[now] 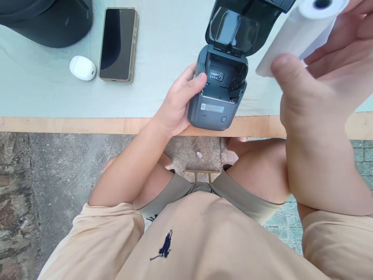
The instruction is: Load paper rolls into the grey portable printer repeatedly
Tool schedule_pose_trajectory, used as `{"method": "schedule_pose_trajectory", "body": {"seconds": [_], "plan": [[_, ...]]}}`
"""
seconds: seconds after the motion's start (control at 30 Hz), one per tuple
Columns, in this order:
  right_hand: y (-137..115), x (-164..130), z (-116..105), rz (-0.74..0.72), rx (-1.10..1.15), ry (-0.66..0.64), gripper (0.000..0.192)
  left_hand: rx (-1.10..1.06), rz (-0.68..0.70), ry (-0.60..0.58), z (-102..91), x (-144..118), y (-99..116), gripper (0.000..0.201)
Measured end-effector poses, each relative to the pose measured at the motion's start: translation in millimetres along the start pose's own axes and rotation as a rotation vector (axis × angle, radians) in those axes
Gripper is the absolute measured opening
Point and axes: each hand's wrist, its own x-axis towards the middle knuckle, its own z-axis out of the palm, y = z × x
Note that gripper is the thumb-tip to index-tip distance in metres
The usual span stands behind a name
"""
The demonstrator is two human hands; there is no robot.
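Note:
A dark grey label printer [214,112] is held by my left hand [182,99] at the table's front edge, the thumb over its left rim. Its lid [236,27] is swung up and back, with a clear window in it. The paper bay [223,77] inside shows a small printed label and no roll. My right hand [323,77] grips a white paper roll [294,35] at the upper right, apart from the printer. The roll is tilted, its hollow core facing up, and a loose flap of paper hangs on its right side.
On the pale cloth [163,39] at the left lie a smartphone [118,44] and a white earbud case [82,68]. A large black rounded object [46,21] stands in the upper left corner. The wooden table edge [72,125] runs across in front of my legs.

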Motion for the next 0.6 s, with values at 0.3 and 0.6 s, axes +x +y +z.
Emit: {"method": "schedule_pose_trajectory", "body": {"seconds": [0.3, 0.6], "plan": [[-15.3, 5.3, 29.1, -0.230, -0.500, -0.252, 0.021, -0.008, 0.014, -0.004, 1.3, -2.6, 1.1, 0.017], [-8.7, 4.8, 27.3, -0.116, -0.489, -0.380, 0.008, -0.041, 0.024, 0.073, 7.4, -5.8, -2.5, 0.009]]}}
